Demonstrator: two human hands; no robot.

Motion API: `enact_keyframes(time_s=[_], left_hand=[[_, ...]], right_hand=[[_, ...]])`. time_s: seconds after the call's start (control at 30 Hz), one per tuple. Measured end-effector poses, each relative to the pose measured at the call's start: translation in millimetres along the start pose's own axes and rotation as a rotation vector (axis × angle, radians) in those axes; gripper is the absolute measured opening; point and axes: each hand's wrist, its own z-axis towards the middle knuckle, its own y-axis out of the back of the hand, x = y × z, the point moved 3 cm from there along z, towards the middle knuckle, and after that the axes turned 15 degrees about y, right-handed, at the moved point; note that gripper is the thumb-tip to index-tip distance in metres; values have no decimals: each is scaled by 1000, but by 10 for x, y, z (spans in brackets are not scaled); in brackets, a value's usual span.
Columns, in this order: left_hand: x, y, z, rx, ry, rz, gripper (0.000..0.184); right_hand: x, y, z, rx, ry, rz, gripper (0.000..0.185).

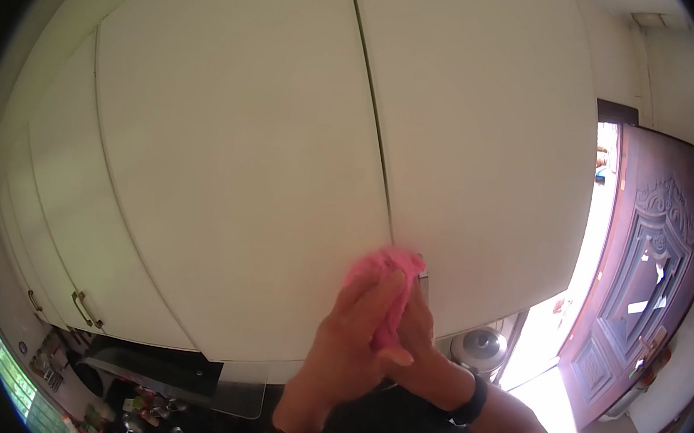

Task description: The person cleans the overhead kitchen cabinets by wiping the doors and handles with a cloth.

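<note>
The left hand [343,341] is clasping a pink cloth [382,262] in its fingers, against the cabinet doors [252,166] near the lower end of their seam [376,119]; the right hand [418,319] is touching the cloth, its fingers being too hidden to tell their grip.

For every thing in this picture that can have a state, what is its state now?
Flat cream-white cabinet doors: closed
Bunched pink cloth: between both hands
Left bare hand: holding the cloth
Right bare hand: against the cloth, grip partly hidden
Carved dark-brown wooden door: open
Round pale lidded appliance: lid seemingly shut
</note>
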Motion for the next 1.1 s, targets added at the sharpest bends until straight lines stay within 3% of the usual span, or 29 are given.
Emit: enact_keyframes(time_s=[0.1, 0.23, 0.3, 0.4, 0.5, 0.57, 0.7, 0.8, 0.97, 1.1], left_hand=[[-89, -46, 105, -41, -145, 128, 92], [-140, -2, 272, 12, -90, 134, 95], [-94, -26, 269, 18, -91, 78, 94], [-142, 20, 431, -95, -254, 196, 91], [-130, 102, 816, -171, -355, 372, 92], [-156, 277, 1068, -202, -383, 302, 87], [-275, 426, 1094, -175, -249, 283, 94], [-251, 254, 867, -155, -177, 386, 101], [-381, -64, 336, -44, -153, 613, 105], [-255, -275, 61, -6, -113, 530, 103]], right_hand=[[-38, 31, -64, -66, -92, 158, 44], [53, 251, 187, 7, 88, 63, 45], [-60, 175, 145, 98, 49, 78, 48], [-648, -133, 245, -114, -104, 427, 53], [-1027, -102, 802, -113, -28, 346, 52], [-1170, -23, 1165, -99, 21, 313, 52], [-1345, -52, 1284, -97, -26, 430, 52], [-1391, -281, 715, -156, -244, 771, 52], [-1213, -628, -460, -515, -704, 1790, 52], [-1084, -749, -884, -695, -791, 2223, 51]])
